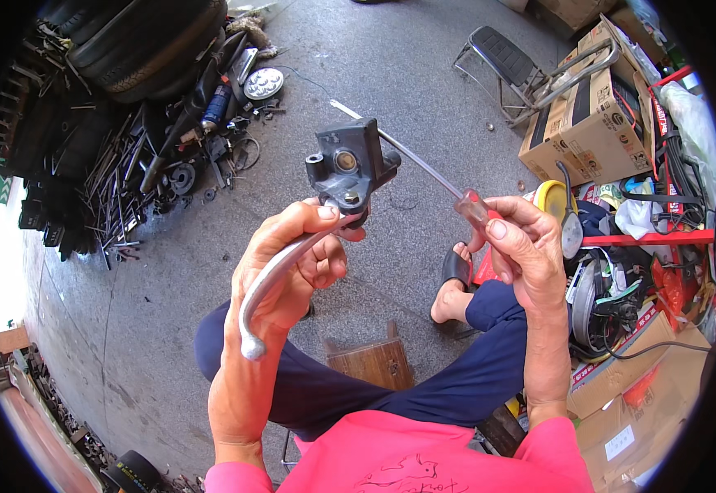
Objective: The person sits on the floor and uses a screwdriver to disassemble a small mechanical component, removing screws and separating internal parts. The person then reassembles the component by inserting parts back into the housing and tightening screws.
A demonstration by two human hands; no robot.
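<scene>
Bright pink cloth of the person's shirt point(407, 456) lay nearest the camera, along the lower edge, above dark blue trousers point(489, 361). Raised ahead of it was a brake lever assembly point(349, 168), its black body upright, with a round port in one face and a silver lever point(280, 267) curving down to a ball end over the wrist. The left hand point(292, 263) held it near the pivot, thumb pressed on the lever's root and the other fingers curled beneath; how firmly they gripped could not be told. The right hand point(522, 242) pinched the translucent red handle of a screwdriver point(423, 164) between thumb and forefinger, the remaining fingers bent inward. Its shaft slanted up and left, passing partly behind the body's upper corner; whether the two touched could not be told. Below, a small wooden stool point(374, 364) stood between the legs on the grey floor point(411, 246), near a foot in a black sandal point(456, 267). Tyres point(144, 49) and loose metal parts crowded the upper left, while a folding chair point(501, 53) stood beside a cardboard box point(588, 119) at upper right.
</scene>
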